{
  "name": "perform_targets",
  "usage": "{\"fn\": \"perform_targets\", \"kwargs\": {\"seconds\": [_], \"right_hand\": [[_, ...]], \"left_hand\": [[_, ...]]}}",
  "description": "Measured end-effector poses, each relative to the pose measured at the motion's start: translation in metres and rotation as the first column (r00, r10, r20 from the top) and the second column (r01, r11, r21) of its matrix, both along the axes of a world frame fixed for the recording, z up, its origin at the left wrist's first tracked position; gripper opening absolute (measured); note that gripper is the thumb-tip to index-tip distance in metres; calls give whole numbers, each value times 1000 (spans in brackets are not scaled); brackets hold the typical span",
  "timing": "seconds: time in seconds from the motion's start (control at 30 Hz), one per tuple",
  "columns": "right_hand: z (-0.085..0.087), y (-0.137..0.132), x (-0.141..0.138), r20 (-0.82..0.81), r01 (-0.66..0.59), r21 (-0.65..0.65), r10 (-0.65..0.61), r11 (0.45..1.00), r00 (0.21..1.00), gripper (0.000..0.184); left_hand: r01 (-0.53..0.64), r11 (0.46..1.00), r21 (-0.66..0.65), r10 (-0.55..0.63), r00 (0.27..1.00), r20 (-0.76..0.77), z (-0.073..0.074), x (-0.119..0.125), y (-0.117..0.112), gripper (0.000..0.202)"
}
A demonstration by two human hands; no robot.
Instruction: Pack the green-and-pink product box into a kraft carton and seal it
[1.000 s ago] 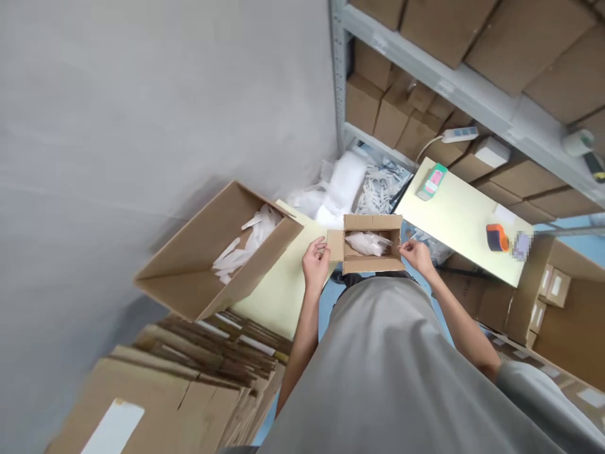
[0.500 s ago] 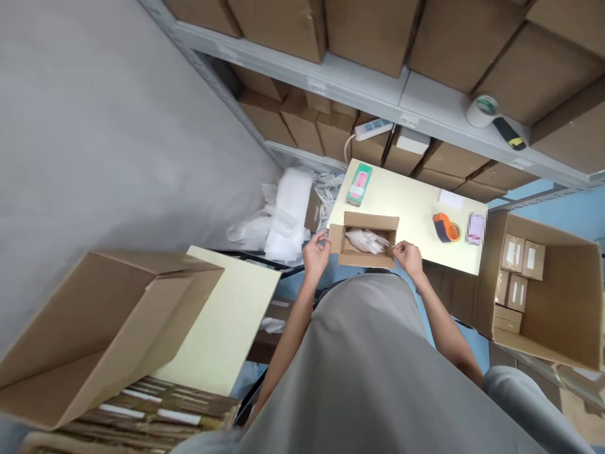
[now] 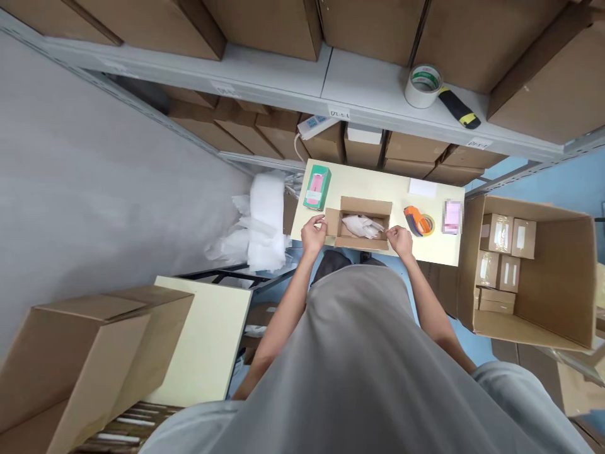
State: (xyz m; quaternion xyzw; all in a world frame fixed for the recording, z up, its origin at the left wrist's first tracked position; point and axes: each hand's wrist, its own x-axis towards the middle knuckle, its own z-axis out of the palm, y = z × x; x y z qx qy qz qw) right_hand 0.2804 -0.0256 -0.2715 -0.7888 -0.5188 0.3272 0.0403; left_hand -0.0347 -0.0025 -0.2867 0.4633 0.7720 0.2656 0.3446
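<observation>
A small open cardboard box [image 3: 362, 242] stands at the front edge of the cream tabletop [image 3: 373, 183], its flaps spread outward. Inside lies a white wrapped bundle [image 3: 360, 226]; what the wrap holds is hidden. My left hand [image 3: 314, 236] is at the box's left flap, thumb and fingers pinched at its outer edge. At the opposite end, my right hand [image 3: 400, 241] pinches the right side of the box with its fingertips. An orange and blue tape dispenser [image 3: 416, 221] rests right of the box, and a green and pink box [image 3: 317, 188] sits behind to the left.
Shelves [image 3: 283, 72] of cartons rise behind the table, with a tape roll [image 3: 424, 86] and a black-yellow cutter [image 3: 459, 108] on one. A large open carton [image 3: 553, 284] with small boxes stands right. Foam wrap [image 3: 267, 221] and another carton [image 3: 108, 353] are left.
My view has shifted. Both hands and the small box have moved right and farther onto the table, closer to the tape dispenser. The hands keep their places at the box's two ends.
</observation>
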Motion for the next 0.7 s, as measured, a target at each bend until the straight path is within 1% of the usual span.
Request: {"fn": "perform_targets", "kwargs": {"seconds": [0.17, 0.23, 0.33, 0.4, 0.47, 0.53, 0.6, 0.7], "right_hand": [[-3, 8, 0, -9, -1, -11, 1, 1000, 1000, 22], [-2, 8, -2, 2, 3, -20, -3, 1000, 1000, 21], [2, 8, -3, 22, 5, -31, -4, 1000, 1000, 20], [5, 7, -4, 35, 10, -33, -9, 999, 999, 21], [7, 7, -4, 44, 21, -40, -19, 999, 999, 21], [8, 7, -4, 58, 32, -54, -29, 998, 998, 22], [9, 8, -3, 70, 34, -66, -29, 997, 997, 21], [11, 10, -2, 63, 24, -69, -19, 997, 998, 21]], "left_hand": [[3, 995, -105, -8, 999, -53, -11, -8, 24, 41], [-11, 994, -104, -1, 993, -116, -15, -15, 37, 43], [-41, 996, -79, 22, 973, -229, -19, -24, 61, 59], [-42, 993, -111, 11, 964, -267, -23, -26, 79, 75], [-32, 984, -174, -20, 956, -291, -27, -26, 95, 85], [-22, 970, -242, -55, 950, -308, -32, -23, 108, 83], [-23, 954, -299, -73, 949, -306, -35, -22, 117, 73], [-57, 950, -306, -26, 965, -262, -36, -27, 123, 53]]}}
